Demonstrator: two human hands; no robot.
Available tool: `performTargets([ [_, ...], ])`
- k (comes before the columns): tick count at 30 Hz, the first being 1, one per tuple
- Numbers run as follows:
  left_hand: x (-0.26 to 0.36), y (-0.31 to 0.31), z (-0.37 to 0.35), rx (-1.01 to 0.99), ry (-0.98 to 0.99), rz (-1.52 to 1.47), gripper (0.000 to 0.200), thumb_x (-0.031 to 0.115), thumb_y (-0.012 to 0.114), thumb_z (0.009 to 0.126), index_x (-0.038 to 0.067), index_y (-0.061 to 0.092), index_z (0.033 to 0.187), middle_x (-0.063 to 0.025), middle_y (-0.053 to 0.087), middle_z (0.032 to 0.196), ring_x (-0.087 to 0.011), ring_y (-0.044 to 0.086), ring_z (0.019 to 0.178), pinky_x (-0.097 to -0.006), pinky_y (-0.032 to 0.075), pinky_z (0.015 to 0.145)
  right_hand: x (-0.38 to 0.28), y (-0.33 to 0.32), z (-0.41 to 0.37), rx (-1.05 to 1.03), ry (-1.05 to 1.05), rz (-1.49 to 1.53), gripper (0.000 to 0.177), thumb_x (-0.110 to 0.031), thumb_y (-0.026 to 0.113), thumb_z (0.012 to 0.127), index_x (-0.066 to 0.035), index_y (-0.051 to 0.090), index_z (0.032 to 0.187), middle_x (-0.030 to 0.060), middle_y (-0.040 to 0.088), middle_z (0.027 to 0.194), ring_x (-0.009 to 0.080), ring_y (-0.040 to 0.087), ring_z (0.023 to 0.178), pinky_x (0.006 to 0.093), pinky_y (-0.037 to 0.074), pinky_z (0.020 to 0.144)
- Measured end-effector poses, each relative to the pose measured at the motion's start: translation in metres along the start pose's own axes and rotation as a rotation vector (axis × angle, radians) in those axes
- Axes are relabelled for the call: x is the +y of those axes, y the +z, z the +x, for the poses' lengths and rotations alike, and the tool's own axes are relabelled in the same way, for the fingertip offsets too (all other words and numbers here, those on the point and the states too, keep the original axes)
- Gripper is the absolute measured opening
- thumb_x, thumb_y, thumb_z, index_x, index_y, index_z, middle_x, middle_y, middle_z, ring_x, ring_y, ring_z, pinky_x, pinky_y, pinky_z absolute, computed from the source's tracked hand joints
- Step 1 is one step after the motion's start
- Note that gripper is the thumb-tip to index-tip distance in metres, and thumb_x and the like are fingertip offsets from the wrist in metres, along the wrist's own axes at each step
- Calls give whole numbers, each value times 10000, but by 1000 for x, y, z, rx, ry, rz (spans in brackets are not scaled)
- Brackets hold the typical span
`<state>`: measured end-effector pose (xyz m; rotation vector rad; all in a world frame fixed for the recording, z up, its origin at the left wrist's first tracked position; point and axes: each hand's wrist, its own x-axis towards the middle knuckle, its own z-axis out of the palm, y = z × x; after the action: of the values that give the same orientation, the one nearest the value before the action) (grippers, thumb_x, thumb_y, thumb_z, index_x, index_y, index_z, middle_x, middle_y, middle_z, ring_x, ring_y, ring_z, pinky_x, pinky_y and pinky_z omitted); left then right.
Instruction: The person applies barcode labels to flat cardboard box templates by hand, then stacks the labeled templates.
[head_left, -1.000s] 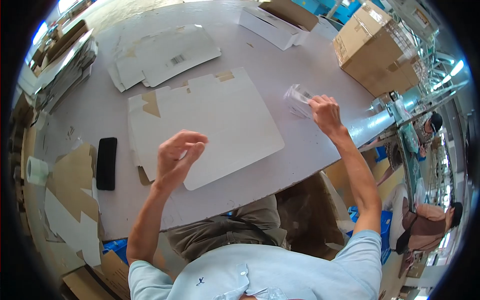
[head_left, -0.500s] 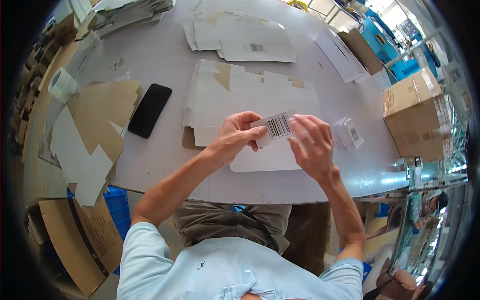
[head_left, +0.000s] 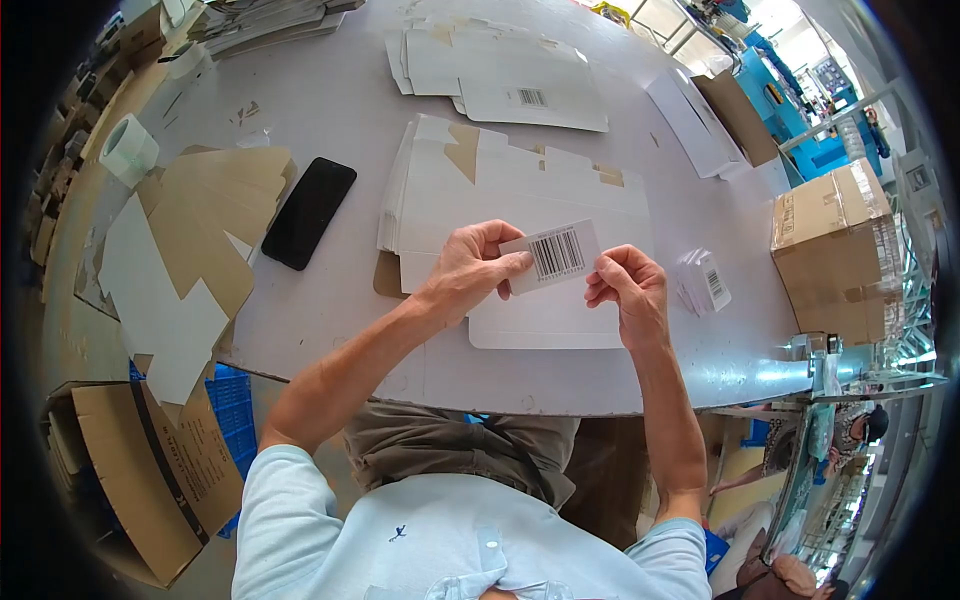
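A white barcode label (head_left: 556, 252) is held up over the table, its printed side towards me. My left hand (head_left: 472, 262) pinches its left end between thumb and fingers. At the label's right edge, my right hand (head_left: 632, 290) has thumb and forefinger pressed together on it; the other fingers are curled in. Beneath both hands lies a stack of flat white cartons (head_left: 520, 190), with tan patches showing on top. To the right of my right hand sits a small pile of barcode labels (head_left: 704, 282).
A black phone (head_left: 309, 213) lies left of the cartons, beside cut cardboard pieces (head_left: 215, 210) and a tape roll (head_left: 129, 150). More flat cartons (head_left: 500, 75) lie farther back. A brown box (head_left: 838, 255) and a long white box (head_left: 697, 122) stand at right. Another person (head_left: 850, 435) is at lower right.
My right hand has come down from its blurred, spread position above the label's right end and closed into a pinch at that edge. The left hand keeps its hold; the view has shifted slightly.
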<state>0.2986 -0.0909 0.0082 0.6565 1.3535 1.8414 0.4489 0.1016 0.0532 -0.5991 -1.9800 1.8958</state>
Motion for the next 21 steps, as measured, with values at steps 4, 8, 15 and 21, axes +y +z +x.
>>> performTargets([
  [4,0,4,2,436,844,886,299,71,796,863,55,678,1138,-53,676,851,-172,633,747,-294,520,639,-1,6,-3,28,-6,8,124,-116,683,968,-1,682,923,91,694,769,132,687,633,275,597,562],
  [8,4,12,-7,260,968,761,236,-9,785,830,55,711,1044,-46,648,817,-184,618,720,-308,513,626,-7,21,-3,26,6,-14,128,-117,700,961,-3,673,908,85,693,768,125,682,622,260,589,554],
  [15,-2,19,-12,125,588,473,184,-3,735,910,61,726,1083,-64,716,948,-144,689,831,-295,561,679,-15,44,-9,-102,-11,4,160,-144,714,968,-1,662,921,83,691,768,131,691,647,264,593,574],
  [21,-8,22,-11,-6,362,16,171,124,743,958,16,714,1088,-55,731,935,-120,694,827,-277,581,704,-12,40,-6,-235,-1,100,194,-182,701,992,7,675,957,104,716,803,143,704,674,274,606,599],
])
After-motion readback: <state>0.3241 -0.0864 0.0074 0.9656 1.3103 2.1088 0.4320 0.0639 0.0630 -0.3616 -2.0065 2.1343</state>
